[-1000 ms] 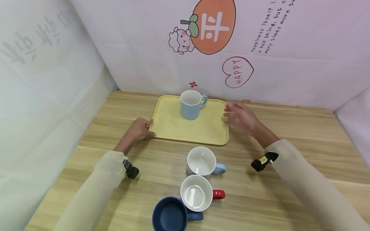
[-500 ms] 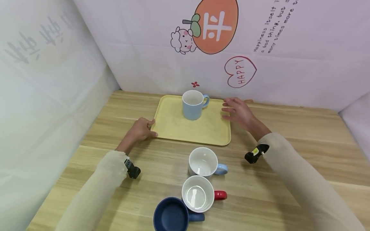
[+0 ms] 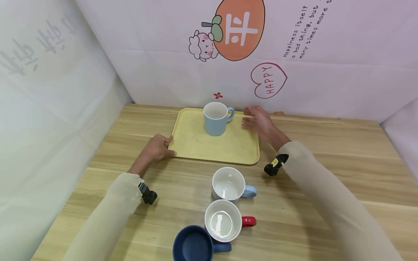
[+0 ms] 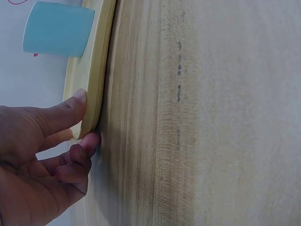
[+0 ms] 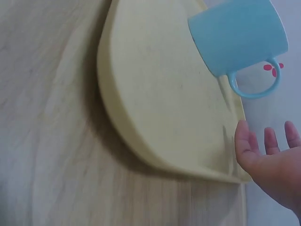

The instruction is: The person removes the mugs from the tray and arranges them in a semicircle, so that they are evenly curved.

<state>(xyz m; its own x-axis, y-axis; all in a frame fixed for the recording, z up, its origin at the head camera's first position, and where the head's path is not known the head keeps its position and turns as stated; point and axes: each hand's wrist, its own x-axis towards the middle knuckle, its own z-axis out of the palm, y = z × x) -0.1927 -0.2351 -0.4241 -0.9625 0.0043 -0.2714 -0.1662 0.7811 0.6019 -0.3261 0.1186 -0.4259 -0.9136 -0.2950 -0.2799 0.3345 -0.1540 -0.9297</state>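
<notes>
A light blue mug point(image 3: 215, 121) stands upright on a yellow tray point(image 3: 222, 148), its handle pointing right. My left hand point(image 3: 155, 146) pinches the tray's near left corner; in the left wrist view the thumb point(image 4: 70, 110) lies on the rim and a finger is under the edge. Over the tray's far right corner hovers my right hand point(image 3: 261, 121), fingers spread and relaxed, holding nothing. In the right wrist view its fingertips point(image 5: 242, 129) are a short way from the mug's handle point(image 5: 256, 94), not touching it.
Nearer on the wooden table stand a white mug with a light blue handle point(image 3: 228, 183), a white mug with a red handle point(image 3: 223, 220) and a dark blue mug point(image 3: 192, 246). A printed white cloth wall point(image 3: 156, 72) rises right behind the tray.
My right hand has moved left and slightly away from me, from the tray's right edge to over its far right corner. The left hand, tray and mugs stay in place.
</notes>
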